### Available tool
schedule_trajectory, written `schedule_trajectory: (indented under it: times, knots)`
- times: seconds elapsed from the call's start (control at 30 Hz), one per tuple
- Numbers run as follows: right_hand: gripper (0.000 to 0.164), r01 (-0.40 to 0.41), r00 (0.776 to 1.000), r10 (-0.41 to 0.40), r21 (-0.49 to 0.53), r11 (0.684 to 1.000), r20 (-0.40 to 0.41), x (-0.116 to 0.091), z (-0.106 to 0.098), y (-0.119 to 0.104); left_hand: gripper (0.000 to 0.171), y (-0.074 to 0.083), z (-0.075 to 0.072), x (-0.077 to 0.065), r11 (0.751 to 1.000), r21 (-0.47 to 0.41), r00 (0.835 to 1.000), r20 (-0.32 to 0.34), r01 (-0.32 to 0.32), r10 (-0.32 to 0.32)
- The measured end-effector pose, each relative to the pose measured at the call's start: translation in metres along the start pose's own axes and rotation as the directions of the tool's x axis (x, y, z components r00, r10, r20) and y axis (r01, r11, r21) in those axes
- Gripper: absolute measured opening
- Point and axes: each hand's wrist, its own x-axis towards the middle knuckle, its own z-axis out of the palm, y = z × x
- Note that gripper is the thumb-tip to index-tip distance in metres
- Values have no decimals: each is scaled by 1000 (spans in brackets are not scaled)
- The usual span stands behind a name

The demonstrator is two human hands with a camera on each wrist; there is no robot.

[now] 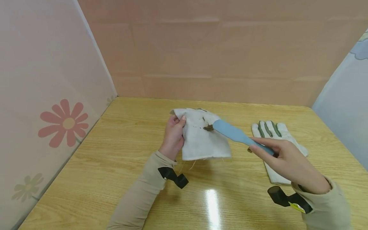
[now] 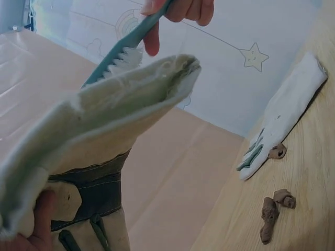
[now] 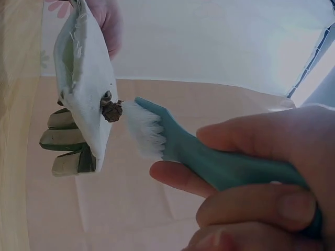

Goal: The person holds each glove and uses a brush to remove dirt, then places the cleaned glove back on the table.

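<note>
My left hand (image 1: 173, 132) grips the edge of a white work glove (image 1: 204, 145), holding it up over the table. Dark green strips show between its fingers in the right wrist view. A brown, mud-like clump (image 3: 111, 111) sticks to the glove's cloth, with smaller specks around it. In my right hand (image 1: 290, 161) is a blue scrubbing brush (image 1: 233, 132), gripped by its handle. Its white bristles (image 3: 144, 133) face the glove, right beside the clump; whether they touch it I cannot tell.
A second white glove with green strips (image 1: 280, 175) lies on the wooden table (image 1: 126, 127) at the right, partly behind my right hand. Brown lumps (image 2: 269, 214) lie on the tabletop, one of them (image 2: 278, 151) against that glove. Walls (image 1: 218, 57) enclose the back and sides.
</note>
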Motion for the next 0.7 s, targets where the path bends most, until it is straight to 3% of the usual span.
schedule_trajectory:
  times: [0.27, 0.43, 0.6, 0.7]
  knots:
    - [31, 17, 999, -17, -6, 1000, -34, 7, 10, 1, 28, -4, 3, -7, 998, 42, 997, 67, 42, -45]
    - [33, 7, 999, -7, 3, 1000, -50, 10, 18, 0, 29, -9, 4, -9, 997, 68, 993, 113, 33, -41]
    - [35, -10, 999, 10, 14, 1000, -44, 11, 20, -2, 28, -9, 5, -10, 996, 80, 991, 123, 40, -50]
    - [35, -13, 995, 15, 25, 1000, -97, 10, 18, -1, 28, -8, 5, -9, 997, 71, 994, 102, 41, -48]
